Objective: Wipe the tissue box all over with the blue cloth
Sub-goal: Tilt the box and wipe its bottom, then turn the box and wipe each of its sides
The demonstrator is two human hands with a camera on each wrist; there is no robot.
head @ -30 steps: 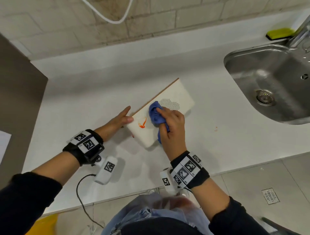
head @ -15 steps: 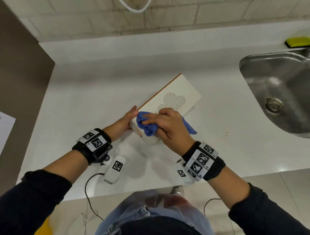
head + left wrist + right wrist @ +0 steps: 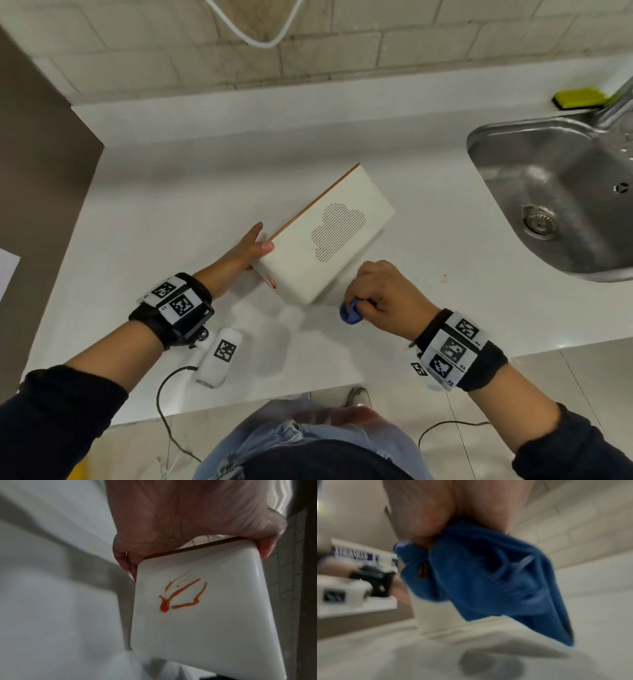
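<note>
The white tissue box [image 3: 325, 236] with a dotted cloud pattern and a brown edge lies slantwise on the counter. My left hand [image 3: 250, 250] grips its near-left end, thumb on the top face and fingers curled round the brown edge [image 3: 188, 550]. An orange smear [image 3: 180, 596] marks the box's near end face, also showing as a small orange mark [image 3: 271, 281] in the head view. My right hand [image 3: 380, 291] is beside the box's near right corner and clutches the bunched blue cloth [image 3: 349, 311]. The cloth [image 3: 479, 574] hangs from my fingers just above the counter.
A steel sink [image 3: 548, 192] takes up the right, with a tap [image 3: 616, 102] and a yellow sponge [image 3: 579, 97] behind it. A brown panel [image 3: 34, 171] bounds the counter on the left. A small orange speck [image 3: 444, 278] lies right of my hand.
My right hand has carried the cloth off the box's near end, right and down to beside its near right corner. My left hand keeps hold of the box.
</note>
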